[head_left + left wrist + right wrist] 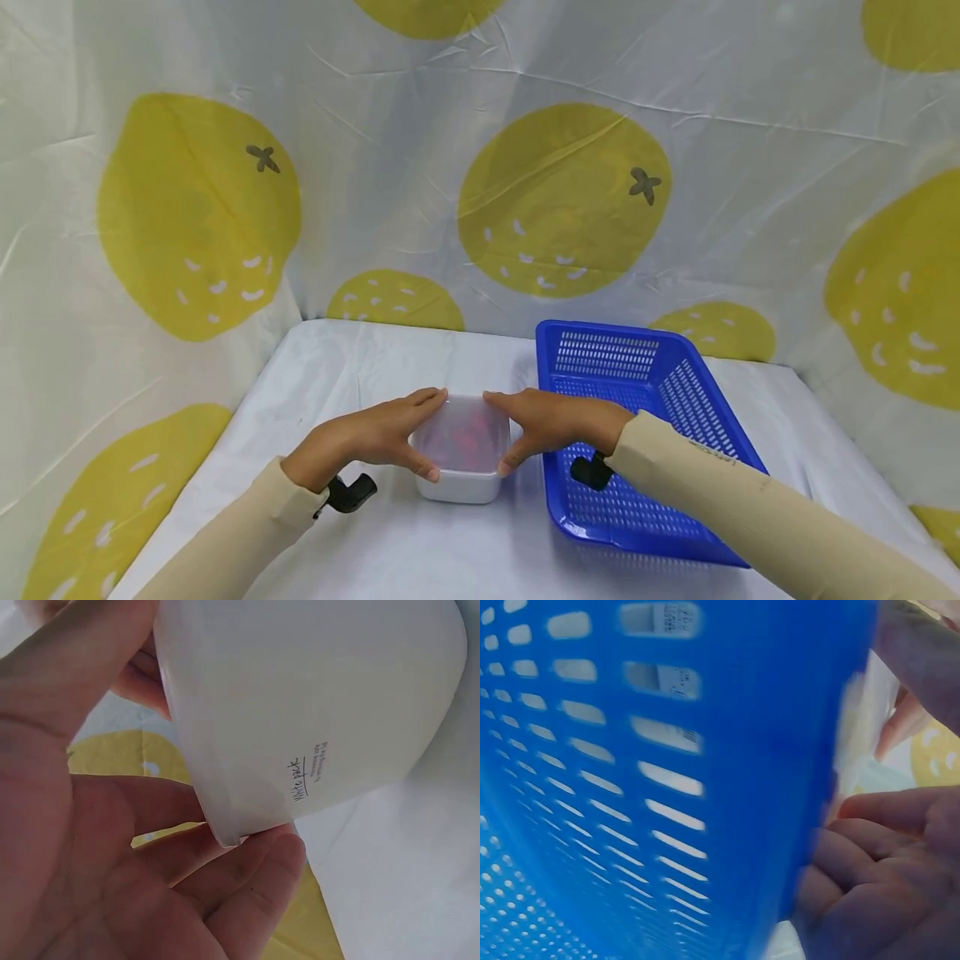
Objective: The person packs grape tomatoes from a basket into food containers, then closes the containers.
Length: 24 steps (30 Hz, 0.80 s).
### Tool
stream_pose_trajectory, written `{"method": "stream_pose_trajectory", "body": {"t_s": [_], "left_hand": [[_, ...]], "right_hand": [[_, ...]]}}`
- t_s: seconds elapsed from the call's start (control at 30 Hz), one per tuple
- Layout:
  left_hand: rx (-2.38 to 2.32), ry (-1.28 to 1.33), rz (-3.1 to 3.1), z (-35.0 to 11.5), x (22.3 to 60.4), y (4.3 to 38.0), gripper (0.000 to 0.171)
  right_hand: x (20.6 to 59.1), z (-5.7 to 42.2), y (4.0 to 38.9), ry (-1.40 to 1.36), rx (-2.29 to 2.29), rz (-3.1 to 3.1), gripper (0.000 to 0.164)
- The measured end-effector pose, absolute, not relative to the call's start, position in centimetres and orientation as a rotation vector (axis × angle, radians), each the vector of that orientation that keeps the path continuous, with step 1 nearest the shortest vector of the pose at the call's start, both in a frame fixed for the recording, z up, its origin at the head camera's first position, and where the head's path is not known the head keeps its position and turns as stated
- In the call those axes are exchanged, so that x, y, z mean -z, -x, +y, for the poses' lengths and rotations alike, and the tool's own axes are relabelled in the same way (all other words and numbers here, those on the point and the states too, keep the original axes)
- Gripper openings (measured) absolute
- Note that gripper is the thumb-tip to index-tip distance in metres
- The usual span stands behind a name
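Observation:
A white food container [459, 490] with a translucent lid [450, 437] sits at the middle of the white-covered table, and something red shows faintly through the lid. My left hand [378, 432] grips its left side, thumb at the near corner and fingers toward the far corner. On the opposite side, my right hand [551, 423] holds it the same way. Seen from the left wrist, the container's side wall [315, 697] carries small "White pack" print, and fingertips [285, 851] reach under the lid's rim. In the right wrist view, the basket wall hides most of the container.
Just right of the container stands a blue plastic basket [558, 500] with slotted walls; my right wrist and forearm pass over it. A sheet printed with lemons [375, 208] hangs behind and beside the white-clothed table [360, 550].

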<state>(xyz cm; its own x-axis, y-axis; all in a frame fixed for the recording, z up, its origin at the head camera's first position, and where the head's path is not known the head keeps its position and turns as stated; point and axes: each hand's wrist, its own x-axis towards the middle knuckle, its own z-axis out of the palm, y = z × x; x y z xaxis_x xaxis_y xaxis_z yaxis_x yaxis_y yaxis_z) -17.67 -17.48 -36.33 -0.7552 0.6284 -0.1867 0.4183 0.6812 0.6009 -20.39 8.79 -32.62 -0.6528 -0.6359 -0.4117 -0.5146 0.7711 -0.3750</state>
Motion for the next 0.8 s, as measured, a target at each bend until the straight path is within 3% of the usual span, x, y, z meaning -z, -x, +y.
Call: {"method": "stream_pose_trajectory", "body": {"t_s": [0.4,0.8], "left_hand": [[-0.769,-0.837,2.471,-18.2,36.0,17.7,0.115],[-0.74,-0.784,2.509,-18.6,36.6,19.0,0.111]], "right_hand": [[32.2,8.2,20.1,0.82,0.245,2.372,0.107],[33.5,8.2,20.3,0.829,0.452,2.41,0.1]]}}
